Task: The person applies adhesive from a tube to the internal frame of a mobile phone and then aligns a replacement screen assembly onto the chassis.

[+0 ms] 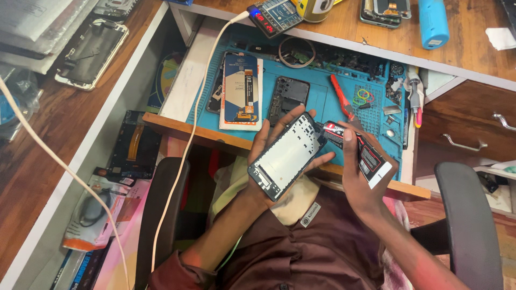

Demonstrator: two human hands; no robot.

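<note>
While one left hand (269,156) cradles one phone frame (286,156), one right hand (357,177) grips one glue tube (357,150) — both hands full.

Phone repair workshop. Blue silicone work mat (322,88) lies in open drawer of wooden desk (376,40). On mat: opened phone body (289,96), display part on its package (242,91), red-handled tool (342,96), small screws and rubber rings (right part of mat). Above mat, on desk: small meter with red digits (271,16). Left of mat: another dismantled screen (91,53).

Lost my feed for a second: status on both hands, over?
Left hand cradles phone frame. Right hand grips glue tube, nozzle at frame's top edge. Nothing between them.
</note>
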